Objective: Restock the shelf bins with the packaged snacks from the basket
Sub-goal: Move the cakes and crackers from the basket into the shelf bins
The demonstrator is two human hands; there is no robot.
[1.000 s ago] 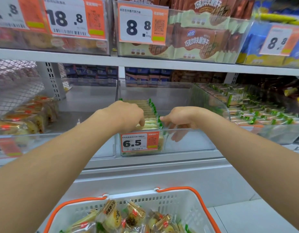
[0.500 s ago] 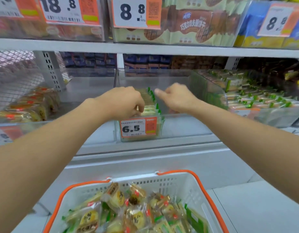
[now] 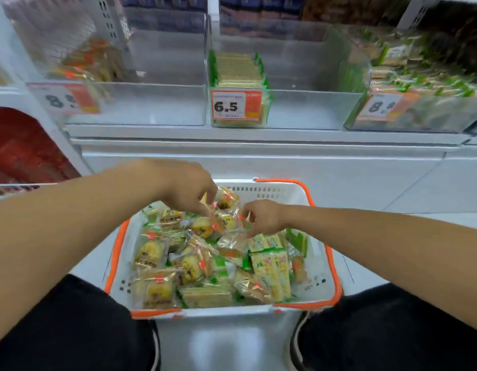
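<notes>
My left hand's fingertips (image 3: 209, 207) curl down and pinch at the crinkly clear wrapper of a round yellow cake (image 3: 226, 200) near the far wall of the white plastic basket with the orange rim (image 3: 336, 287); whether I truly hold it or only touch it, I cannot tell for sure. My right hand (image 3: 264, 218) hovers just beside it, fingers loosely curled over the clear-wrapped cakes, gripping nothing that I can make out. Below my right hand, toward the basket's near right corner, lie the long green-and-cream wafer packets (image 3: 272, 266), their long axes running roughly from the far wall to the near one. My right hand is the nearer to them. Judging by the match, they belong in the clear shelf bin with the 6.5 price tag (image 3: 236, 105), which stands above and beyond the basket's far wall, with a short row of the same wafers at its left side. So the reach I need, I think, is back toward me and slightly right, then up and forward.
</notes>
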